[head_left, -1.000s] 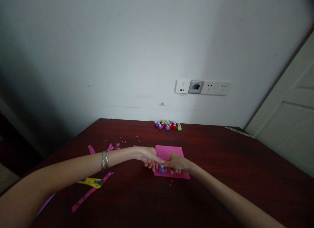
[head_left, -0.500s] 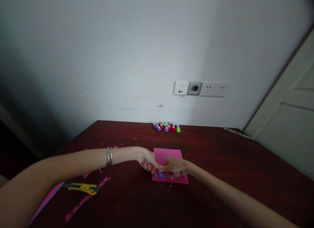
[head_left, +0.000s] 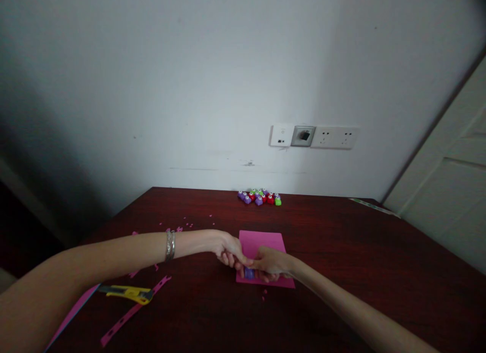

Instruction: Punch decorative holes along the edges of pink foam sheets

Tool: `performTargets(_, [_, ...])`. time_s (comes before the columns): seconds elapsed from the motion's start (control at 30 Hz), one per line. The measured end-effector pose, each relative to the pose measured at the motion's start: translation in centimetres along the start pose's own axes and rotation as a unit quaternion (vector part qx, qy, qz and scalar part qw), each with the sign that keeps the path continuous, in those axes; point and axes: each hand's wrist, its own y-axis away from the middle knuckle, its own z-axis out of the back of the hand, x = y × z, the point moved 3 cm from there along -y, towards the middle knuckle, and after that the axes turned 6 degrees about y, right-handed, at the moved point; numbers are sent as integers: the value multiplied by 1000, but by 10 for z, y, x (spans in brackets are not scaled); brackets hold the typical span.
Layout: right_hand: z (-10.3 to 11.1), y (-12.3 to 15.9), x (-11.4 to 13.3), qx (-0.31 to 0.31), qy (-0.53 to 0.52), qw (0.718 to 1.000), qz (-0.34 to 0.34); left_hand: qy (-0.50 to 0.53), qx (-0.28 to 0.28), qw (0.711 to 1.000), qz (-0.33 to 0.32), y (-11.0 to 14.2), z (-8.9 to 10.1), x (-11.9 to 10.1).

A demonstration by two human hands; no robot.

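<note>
Both thumbs press together on top of a small purple craft punch (head_left: 249,273) at the near edge of a pink sheet of paper (head_left: 261,237). My left hand (head_left: 231,250) grips the punch from the left, its fingers curled. From the right, my right hand (head_left: 271,264) closes around the same punch, with its fingers curled over the paper. The hands hide much of the punch and part of the sheet's near edge. A few pink paper bits (head_left: 265,293) lie just in front of the sheet.
Against the wall stands a cluster of purple, red and green craft punches (head_left: 259,197). A yellow utility knife (head_left: 131,293) lies across a punched pink strip (head_left: 121,322) at left. More pink paper (head_left: 72,315) shows under my left arm. Wall sockets (head_left: 313,136) are above the dark wooden table (head_left: 322,231).
My thumbs have pushed down slightly on the purple punch, and less of its top shows. The whole view has shifted a little; the other things lie as before.
</note>
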Motion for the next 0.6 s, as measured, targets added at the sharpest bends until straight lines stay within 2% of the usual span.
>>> performTargets(0.17, [2, 6, 5, -21, 16, 999, 18, -27, -32, 999, 27, 4, -2, -3])
performTargets(0.33, [5, 12, 13, -47, 42, 998, 24, -121, -96, 987, 54, 21, 5, -27])
performTargets(0.4, [4, 12, 13, -65, 51, 996, 28, -171, -145, 974, 27, 32, 17, -41])
performTargets(0.5, [2, 10, 10, -113, 71, 991, 32, -226, -257, 938, -53, 45, 40, -59])
performTargets(0.6, [-1, 9, 7, -173, 97, 980, 29, -223, -294, 926, -76, 46, 54, -57])
